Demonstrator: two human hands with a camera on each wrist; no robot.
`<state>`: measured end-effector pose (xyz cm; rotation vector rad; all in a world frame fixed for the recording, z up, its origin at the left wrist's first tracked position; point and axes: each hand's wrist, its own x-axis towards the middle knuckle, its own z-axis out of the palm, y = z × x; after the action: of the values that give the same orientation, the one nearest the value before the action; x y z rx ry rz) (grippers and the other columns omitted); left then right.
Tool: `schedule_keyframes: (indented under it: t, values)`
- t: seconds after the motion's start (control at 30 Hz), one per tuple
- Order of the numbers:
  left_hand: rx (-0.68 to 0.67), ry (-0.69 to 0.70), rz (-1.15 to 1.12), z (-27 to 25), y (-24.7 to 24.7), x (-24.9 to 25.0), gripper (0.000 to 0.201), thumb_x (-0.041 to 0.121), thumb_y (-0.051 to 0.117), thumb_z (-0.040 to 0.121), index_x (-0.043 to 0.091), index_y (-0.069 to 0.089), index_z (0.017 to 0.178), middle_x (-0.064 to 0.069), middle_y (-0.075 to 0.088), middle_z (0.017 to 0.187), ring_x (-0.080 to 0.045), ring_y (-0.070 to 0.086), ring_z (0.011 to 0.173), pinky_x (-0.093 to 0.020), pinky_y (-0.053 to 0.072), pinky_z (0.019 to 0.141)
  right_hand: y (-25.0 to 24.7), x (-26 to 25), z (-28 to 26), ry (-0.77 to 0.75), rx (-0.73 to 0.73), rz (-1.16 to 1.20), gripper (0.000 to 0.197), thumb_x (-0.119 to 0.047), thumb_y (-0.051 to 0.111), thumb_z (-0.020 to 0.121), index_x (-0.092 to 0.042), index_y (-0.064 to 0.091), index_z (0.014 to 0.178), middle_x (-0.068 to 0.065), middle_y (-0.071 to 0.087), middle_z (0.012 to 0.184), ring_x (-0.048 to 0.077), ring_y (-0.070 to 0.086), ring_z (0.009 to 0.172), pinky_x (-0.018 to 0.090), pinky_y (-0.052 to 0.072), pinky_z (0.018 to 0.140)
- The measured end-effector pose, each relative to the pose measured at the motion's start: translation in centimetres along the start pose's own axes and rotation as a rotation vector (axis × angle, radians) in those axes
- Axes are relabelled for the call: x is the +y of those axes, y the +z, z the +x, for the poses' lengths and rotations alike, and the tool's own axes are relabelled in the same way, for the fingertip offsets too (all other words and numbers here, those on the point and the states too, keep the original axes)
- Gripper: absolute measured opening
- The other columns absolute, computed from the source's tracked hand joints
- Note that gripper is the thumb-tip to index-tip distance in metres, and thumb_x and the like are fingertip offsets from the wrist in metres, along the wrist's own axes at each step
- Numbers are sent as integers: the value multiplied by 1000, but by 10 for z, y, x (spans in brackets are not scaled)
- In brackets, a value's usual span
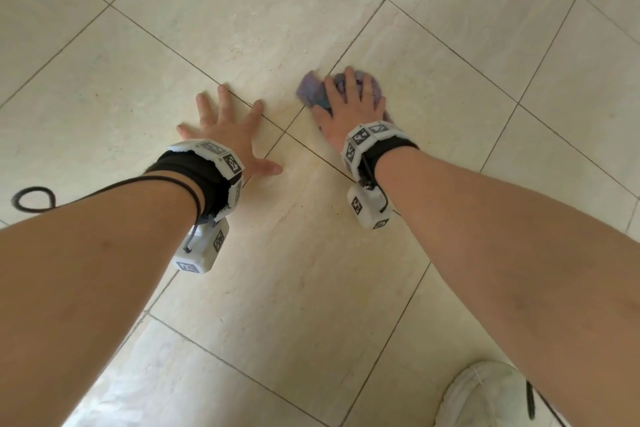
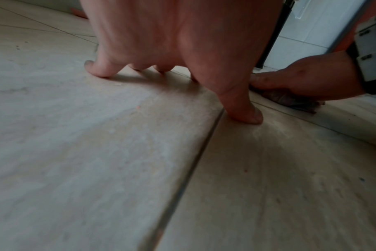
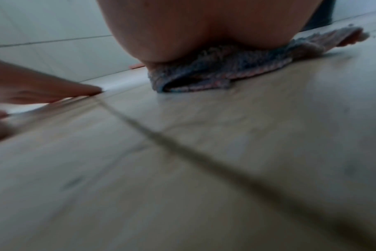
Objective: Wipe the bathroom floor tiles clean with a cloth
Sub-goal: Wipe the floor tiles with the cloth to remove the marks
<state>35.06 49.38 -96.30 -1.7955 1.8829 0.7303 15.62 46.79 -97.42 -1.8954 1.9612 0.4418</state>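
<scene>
A crumpled purple-blue cloth (image 1: pixel 310 88) lies on the beige floor tiles (image 1: pixel 311 270), near a crossing of grout lines. My right hand (image 1: pixel 349 100) presses down on it with fingers spread over the top; the cloth (image 3: pixel 225 71) bulges out under the palm (image 3: pixel 182 30) in the right wrist view. My left hand (image 1: pixel 228 121) is planted on the bare tile to the left, fingers splayed, holding nothing. In the left wrist view its fingertips (image 2: pixel 245 112) bear on the tile, and the right hand (image 2: pixel 307 74) sits on the cloth (image 2: pixel 294 100) beyond.
A white shoe (image 1: pixel 485 395) stands at the bottom right, under my right forearm. A black cord loop (image 1: pixel 33 199) lies on the tile at the far left. White wall tiles (image 2: pixel 311 25) rise just behind the cloth. Tiled floor spreads all round.
</scene>
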Motion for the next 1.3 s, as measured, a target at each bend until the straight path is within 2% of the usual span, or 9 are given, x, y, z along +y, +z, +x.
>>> schedule_keyframes:
  t: [0.13, 0.2, 0.3, 0.37, 0.47, 0.6, 0.87, 1.07, 1.3]
  values:
    - [11, -4, -10, 0, 0, 1, 118, 76, 69, 65, 46, -4, 152, -4, -28, 159, -37, -22, 146, -72, 14, 107, 2, 0, -23, -103, -16, -16, 59, -55, 27, 100, -39, 11, 154, 1, -16, 162, 31, -15, 148, 58, -3, 116]
    - [13, 6, -16, 1, 0, 0, 118, 76, 70, 64, 46, -3, 152, -5, -27, 159, -37, -21, 146, -72, 14, 107, -1, 2, -37, 11, 113, 68, 59, -53, 29, 100, -38, 10, 154, 2, -15, 162, 30, -12, 149, 59, 1, 116]
    - [16, 17, -11, 1, 0, -2, 119, 76, 70, 63, 47, -3, 152, -4, -26, 159, -37, -21, 146, -72, 16, 106, -7, -11, -48, 339, 265, 365, 65, -51, 37, 100, -29, 10, 155, 9, 1, 162, 31, 5, 148, 56, 20, 115]
    - [14, 19, -10, 0, -1, -2, 118, 75, 70, 64, 47, -3, 152, -4, -26, 159, -37, -20, 146, -71, 16, 107, -13, -28, -44, 483, 202, 494, 72, -55, 38, 98, -27, 6, 155, 11, 3, 161, 33, 10, 146, 55, 23, 114]
    - [8, 27, -7, -1, -2, -3, 116, 73, 70, 67, 46, -3, 152, -4, -26, 159, -37, -21, 146, -70, 15, 108, -20, -51, -25, 549, 7, 547, 76, -68, 30, 94, -36, -4, 154, 8, -12, 162, 40, -4, 147, 63, 5, 113]
    - [4, 41, 14, 1, -1, -7, 114, 74, 67, 69, 46, -5, 152, -4, -28, 159, -37, -21, 146, -70, 14, 109, -4, -58, -13, 480, -70, 408, 69, -68, 25, 95, -42, -1, 153, 5, -24, 160, 43, -21, 144, 67, -4, 112]
    - [11, 45, 25, -1, -1, -7, 114, 75, 66, 68, 46, -4, 152, -5, -27, 159, -39, -20, 146, -70, 16, 108, 20, -25, -26, 140, 32, 123, 59, -44, 30, 103, -35, 5, 155, -1, -11, 163, 35, -11, 148, 57, 2, 118]
    - [20, 47, 19, -3, -2, -6, 113, 75, 67, 67, 46, -1, 152, -5, -25, 160, -38, -19, 146, -70, 17, 108, 23, 13, -48, -69, -5, -129, 61, -51, 24, 101, -33, 0, 155, 1, -10, 163, 33, -8, 149, 57, 3, 118]
    - [-2, 36, 2, -4, -3, -6, 114, 73, 68, 68, 47, -4, 152, -4, -27, 159, -35, -22, 146, -70, 11, 110, 11, 82, -47, 78, -46, -75, 58, -53, 20, 101, -39, 2, 154, -2, -10, 163, 31, -12, 149, 57, -3, 118]
